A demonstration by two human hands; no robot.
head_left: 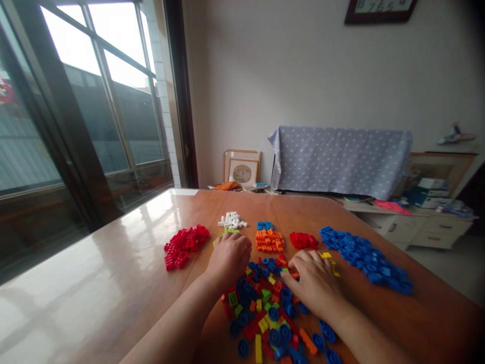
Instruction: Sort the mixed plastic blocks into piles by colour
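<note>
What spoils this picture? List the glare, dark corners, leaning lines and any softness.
Head view: window burnt white up top; head view: broad glare on the table's left; head view: upper-right corner dark; head view: window bars lean, perhaps lens distortion; head view: blue brick pile slightly soft.

A home, by its cloth-draped furniture [341, 159] and framed picture [242, 173].

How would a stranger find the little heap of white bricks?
Find the brown table and look toward its far side. Just beyond the left hand, past some green bricks, lies a small white heap. Its colour sets it apart from the nearby red pile, blue bricks and orange pile.
</note>
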